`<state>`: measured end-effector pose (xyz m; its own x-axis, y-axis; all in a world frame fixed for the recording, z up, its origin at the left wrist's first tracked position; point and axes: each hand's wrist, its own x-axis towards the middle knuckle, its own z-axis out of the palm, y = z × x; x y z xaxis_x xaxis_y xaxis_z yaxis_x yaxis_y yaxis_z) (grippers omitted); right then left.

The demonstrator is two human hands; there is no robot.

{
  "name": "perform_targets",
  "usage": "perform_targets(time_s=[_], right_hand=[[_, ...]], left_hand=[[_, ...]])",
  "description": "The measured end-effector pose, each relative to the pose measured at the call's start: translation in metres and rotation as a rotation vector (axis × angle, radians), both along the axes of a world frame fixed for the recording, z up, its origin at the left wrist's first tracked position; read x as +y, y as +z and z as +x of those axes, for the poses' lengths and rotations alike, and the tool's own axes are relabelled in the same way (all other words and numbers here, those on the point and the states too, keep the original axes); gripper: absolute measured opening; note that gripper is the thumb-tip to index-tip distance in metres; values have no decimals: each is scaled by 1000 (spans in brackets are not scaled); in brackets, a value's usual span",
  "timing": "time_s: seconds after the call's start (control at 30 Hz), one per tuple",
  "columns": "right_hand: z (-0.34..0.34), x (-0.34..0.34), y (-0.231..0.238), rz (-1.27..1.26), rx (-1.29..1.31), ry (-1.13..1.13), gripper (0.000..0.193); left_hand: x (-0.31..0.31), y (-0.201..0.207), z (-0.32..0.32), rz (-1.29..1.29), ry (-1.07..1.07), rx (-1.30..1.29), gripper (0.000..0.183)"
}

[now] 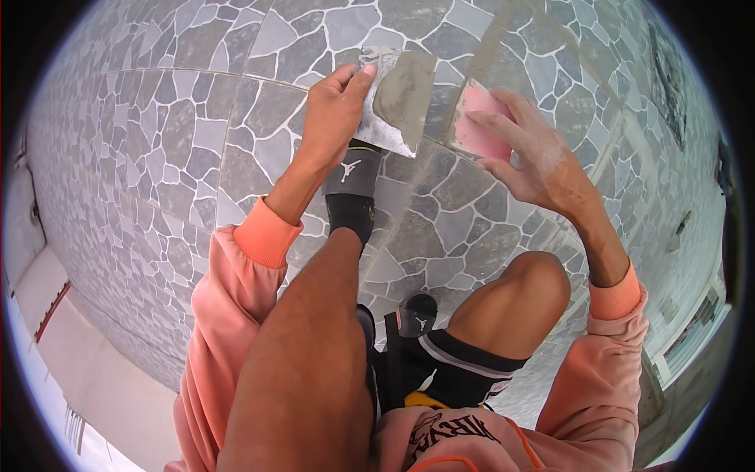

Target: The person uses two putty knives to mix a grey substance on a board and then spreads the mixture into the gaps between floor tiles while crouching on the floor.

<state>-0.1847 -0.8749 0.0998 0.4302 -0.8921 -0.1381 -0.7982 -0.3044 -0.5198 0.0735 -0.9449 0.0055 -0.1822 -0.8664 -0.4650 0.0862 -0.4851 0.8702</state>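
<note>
My left hand (332, 114) is closed on the left edge of a flat metal plate (383, 134), its thumb lying on top. A mound of wet grey grout (401, 93) covers much of the plate's right part. To the right, my right hand (543, 157) grips a pink, flat scraper (477, 134) with fingers on its face and the thumb at its lower edge. The scraper's left edge is smeared with grey and lies close to the floor; whether it touches cannot be made out. Pale dust coats the back of that hand.
Under me spreads a floor of grey stone-patterned tiles (267, 110) with white lines. A band of grey grout (489, 49) runs along a tile joint past the scraper. My slide-shod foot (350, 175) stands just below the plate. A dark object (667, 86) lies far right.
</note>
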Motion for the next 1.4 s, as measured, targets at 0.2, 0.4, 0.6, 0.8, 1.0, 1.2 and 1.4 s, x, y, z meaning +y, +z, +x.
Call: perform_targets(time_s=[0.2,0.4,0.6,0.8,1.0,1.2,1.4], right_hand=[[20,-13,8,-168,1,100,46],[31,-12,-4,-176,149,130,38],[13,-5,-21,9,376,228,47],[13,31,-97,-129,253,132,37],[29,37,-107,74,587,198,30],[29,42,-125,-201,533,215,32],[22,9,-75,271,545,24,29]], left_hand=[[5,1,-13,-157,-98,-85,31],[8,8,-18,-258,-161,-183,37],[-3,3,0,-255,-39,-167,33],[-11,18,10,-162,-47,-135,35],[-6,13,22,-124,-27,-147,34],[-4,14,7,-158,48,-77,28],[-7,11,21,-120,31,-122,27]])
